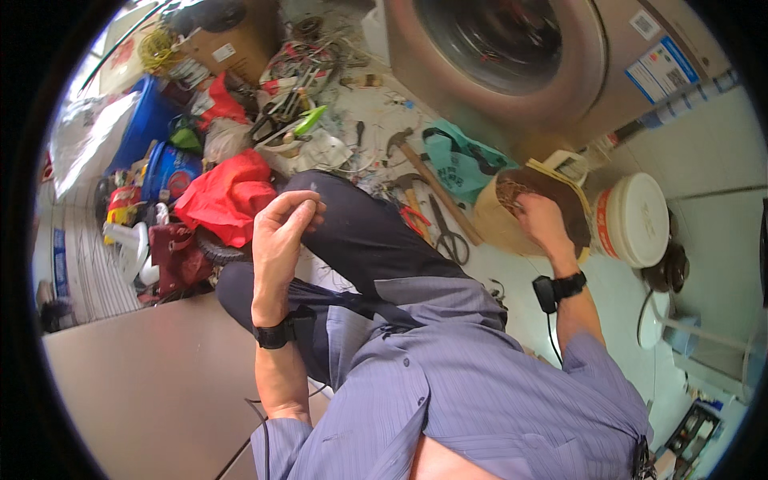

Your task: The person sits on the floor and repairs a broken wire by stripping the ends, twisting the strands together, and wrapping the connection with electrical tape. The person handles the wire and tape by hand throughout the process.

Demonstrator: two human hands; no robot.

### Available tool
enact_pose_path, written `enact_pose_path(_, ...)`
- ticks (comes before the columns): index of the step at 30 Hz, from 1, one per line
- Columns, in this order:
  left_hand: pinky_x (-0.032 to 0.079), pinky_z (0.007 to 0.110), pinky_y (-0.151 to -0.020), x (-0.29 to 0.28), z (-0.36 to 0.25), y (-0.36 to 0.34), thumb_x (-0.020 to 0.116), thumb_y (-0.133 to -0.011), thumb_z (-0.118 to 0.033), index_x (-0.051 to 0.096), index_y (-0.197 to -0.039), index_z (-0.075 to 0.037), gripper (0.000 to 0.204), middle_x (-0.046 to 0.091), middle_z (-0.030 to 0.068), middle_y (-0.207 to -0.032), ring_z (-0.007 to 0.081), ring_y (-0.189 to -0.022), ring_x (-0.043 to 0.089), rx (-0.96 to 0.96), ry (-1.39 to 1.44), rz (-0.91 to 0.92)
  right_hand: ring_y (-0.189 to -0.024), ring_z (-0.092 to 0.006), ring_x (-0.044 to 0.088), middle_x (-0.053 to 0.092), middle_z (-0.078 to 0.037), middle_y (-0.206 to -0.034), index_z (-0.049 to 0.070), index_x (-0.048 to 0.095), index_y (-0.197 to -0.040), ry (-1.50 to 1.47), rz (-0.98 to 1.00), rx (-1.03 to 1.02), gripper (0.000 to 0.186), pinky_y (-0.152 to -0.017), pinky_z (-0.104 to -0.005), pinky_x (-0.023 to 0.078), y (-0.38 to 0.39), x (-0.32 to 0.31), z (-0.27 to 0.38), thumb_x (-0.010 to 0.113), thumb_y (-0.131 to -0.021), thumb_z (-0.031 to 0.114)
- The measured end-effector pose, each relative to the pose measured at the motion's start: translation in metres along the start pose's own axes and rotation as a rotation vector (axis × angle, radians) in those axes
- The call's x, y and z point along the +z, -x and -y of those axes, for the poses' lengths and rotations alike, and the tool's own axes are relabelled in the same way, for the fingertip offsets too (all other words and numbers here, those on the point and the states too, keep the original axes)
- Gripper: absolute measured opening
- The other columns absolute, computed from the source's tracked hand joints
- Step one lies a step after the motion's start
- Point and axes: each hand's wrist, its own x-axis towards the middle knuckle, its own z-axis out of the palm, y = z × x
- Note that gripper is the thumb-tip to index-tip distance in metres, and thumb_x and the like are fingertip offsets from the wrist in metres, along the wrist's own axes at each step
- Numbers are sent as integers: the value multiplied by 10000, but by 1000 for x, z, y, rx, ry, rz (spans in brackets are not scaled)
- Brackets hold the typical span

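My left hand (282,228) is raised above my dark-trousered knee (360,232), its fingertips pinched against the thumb; I see nothing between them. My right hand (542,222) reaches out to a yellowish bag (500,228) with a dark brown top and its fingers curl on a brown woven piece (507,193) at the opening. Both wrists wear black bands, and a cable hangs from the right one.
A washing machine (512,56) stands ahead. A white lidded bucket (636,220) sits right of the bag. A hammer (416,156), scissors (450,236), red-handled pliers (414,220) and a teal bag (460,164) lie on the floor. A red cloth (228,196), a blue bucket (168,170) and clutter fill the left.
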Motion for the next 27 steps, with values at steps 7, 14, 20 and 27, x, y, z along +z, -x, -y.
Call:
enact_pose_path(7, 505, 245, -745, -43, -10, 7, 646, -1014, -128, 739, -1097, -8, 173, 747, 46, -960, 100, -820, 657, 16, -17, -231, -905, -466, 680, 706, -256, -881, 5, 697, -947, 247, -43, 214, 206, -788, -542, 542, 1, -28, -31, 659, -919, 206)
enact_pose_path(14, 501, 240, -722, -112, -2, -8, 671, -989, -163, 746, -1100, -7, 206, 745, 36, -947, 90, -800, 646, 121, -119, -401, -695, -269, 653, 702, -124, -810, 16, 726, -1062, -376, -292, -6, 189, -629, -366, 480, -46, -85, 72, 700, -964, 176)
enact_pose_path(20, 536, 236, -677, -149, 66, -45, 674, -1001, -168, 745, -1091, -43, 170, 761, 43, -927, 108, -751, 699, 11, 144, -388, -611, -36, 471, 619, 13, -766, 8, 733, -1041, -1202, -93, -158, 114, -548, -208, 328, -105, -74, 220, 676, -992, 95)
enact_pose_path(27, 514, 270, -567, -181, 227, -51, 665, -952, -157, 721, -1009, -38, 143, 745, 66, -845, 136, -650, 682, -494, 144, -538, -722, -75, 598, 669, 2, -822, -3, 731, -1106, -762, -110, -327, 154, -657, -222, 472, -141, -13, 261, 713, -965, 57)
